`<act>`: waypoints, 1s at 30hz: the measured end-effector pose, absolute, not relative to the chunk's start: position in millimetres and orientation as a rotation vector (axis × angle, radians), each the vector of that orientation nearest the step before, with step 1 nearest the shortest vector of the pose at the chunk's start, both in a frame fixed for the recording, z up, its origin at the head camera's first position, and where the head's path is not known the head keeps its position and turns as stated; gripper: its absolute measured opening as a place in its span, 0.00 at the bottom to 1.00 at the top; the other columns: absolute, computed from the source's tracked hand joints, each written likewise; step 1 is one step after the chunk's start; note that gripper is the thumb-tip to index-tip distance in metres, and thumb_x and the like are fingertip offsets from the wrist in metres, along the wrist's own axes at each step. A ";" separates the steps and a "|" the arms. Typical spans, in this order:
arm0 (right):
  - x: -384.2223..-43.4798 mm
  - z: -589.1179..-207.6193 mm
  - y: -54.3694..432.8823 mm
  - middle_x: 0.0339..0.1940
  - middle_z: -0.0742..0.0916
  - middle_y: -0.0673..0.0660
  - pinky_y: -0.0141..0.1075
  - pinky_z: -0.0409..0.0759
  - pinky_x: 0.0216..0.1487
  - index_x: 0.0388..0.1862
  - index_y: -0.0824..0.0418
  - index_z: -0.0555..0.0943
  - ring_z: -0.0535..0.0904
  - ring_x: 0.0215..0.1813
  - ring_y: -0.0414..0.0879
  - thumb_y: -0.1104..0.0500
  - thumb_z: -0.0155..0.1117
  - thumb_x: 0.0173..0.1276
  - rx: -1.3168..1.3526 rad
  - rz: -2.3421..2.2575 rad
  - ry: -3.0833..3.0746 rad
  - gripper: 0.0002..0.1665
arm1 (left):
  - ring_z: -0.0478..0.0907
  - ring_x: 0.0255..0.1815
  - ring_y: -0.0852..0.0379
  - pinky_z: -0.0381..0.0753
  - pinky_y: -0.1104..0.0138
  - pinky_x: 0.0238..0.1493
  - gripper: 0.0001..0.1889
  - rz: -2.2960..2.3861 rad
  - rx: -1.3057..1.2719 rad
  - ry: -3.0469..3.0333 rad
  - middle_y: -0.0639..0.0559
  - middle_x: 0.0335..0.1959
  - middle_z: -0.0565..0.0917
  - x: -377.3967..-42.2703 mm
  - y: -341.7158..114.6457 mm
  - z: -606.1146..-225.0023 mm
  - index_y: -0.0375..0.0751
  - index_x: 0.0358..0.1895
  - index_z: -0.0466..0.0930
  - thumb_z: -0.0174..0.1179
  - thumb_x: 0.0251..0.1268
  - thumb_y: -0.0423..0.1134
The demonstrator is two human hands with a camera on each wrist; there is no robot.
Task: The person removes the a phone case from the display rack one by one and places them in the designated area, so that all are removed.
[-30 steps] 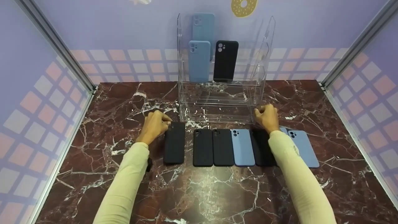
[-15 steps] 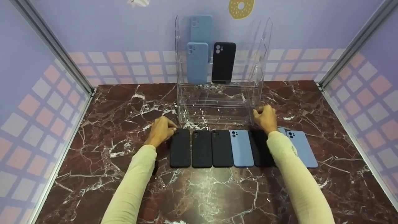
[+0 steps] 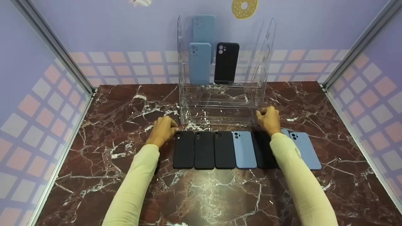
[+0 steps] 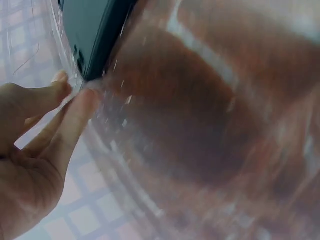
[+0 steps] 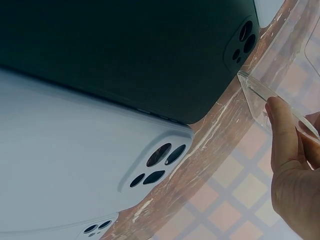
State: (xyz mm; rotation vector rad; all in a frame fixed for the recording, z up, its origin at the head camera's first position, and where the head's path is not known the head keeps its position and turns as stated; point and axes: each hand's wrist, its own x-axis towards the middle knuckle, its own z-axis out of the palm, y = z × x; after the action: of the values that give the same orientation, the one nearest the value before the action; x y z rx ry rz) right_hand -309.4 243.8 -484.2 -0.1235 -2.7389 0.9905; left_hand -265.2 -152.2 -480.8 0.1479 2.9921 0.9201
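A clear display stand (image 3: 220,103) stands at the back, holding two blue phone cases and a black phone case (image 3: 226,62). At its front left corner, my left hand (image 3: 161,131) pinches what looks like the stand's clear side edge; the left wrist view is blurred there. Just beside those fingers lies the leftmost black phone case (image 3: 183,150). My right hand (image 5: 295,170) pinches the clear edge of the stand's right side between thumb and fingers. Below it lie more phone cases, including a black one (image 5: 125,45) and a blue one (image 5: 100,145), partly covered by my forearm.
The cases form a row on the marbled table (image 3: 207,201), with another blue phone case (image 3: 304,150) at the right end. Patterned walls (image 3: 125,37) close in the back and both sides.
The leftmost black phone case has slid right and toward me, up against the row. My left hand moved right with it, then to the stand's corner. My right hand stayed at the stand.
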 end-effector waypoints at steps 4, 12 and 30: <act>-309.4 -484.5 246.1 0.31 0.88 0.69 0.56 0.77 0.44 0.24 0.70 0.82 0.79 0.34 0.61 0.61 0.62 0.69 -0.124 0.992 -2.734 0.16 | 0.87 0.40 0.40 0.85 0.51 0.46 0.09 0.989 0.159 2.981 0.40 0.46 0.89 -270.8 -149.3 -452.4 0.35 0.46 0.89 0.68 0.65 0.33; -310.6 -484.7 245.9 0.23 0.85 0.63 0.51 0.74 0.37 0.17 0.66 0.77 0.75 0.28 0.56 0.62 0.63 0.69 -0.104 0.990 -2.733 0.19 | 0.86 0.34 0.50 0.85 0.67 0.35 0.13 1.083 0.320 3.051 0.38 0.50 0.87 -288.3 -119.7 -362.2 0.34 0.55 0.84 0.62 0.71 0.33; -308.3 -481.8 240.3 0.31 0.88 0.69 0.57 0.78 0.46 0.23 0.71 0.83 0.82 0.35 0.64 0.61 0.64 0.68 -0.122 1.012 -2.720 0.16 | 0.70 0.70 0.43 0.63 0.60 0.74 0.21 0.469 0.575 3.438 0.40 0.67 0.77 -352.4 -29.1 -285.6 0.34 0.65 0.76 0.61 0.73 0.36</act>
State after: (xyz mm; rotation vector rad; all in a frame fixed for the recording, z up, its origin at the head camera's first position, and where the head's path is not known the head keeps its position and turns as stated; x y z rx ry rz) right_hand -308.3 240.3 -481.8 -0.1219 -2.7198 1.0118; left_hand -352.4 -29.1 -285.6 0.5748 3.4381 0.4685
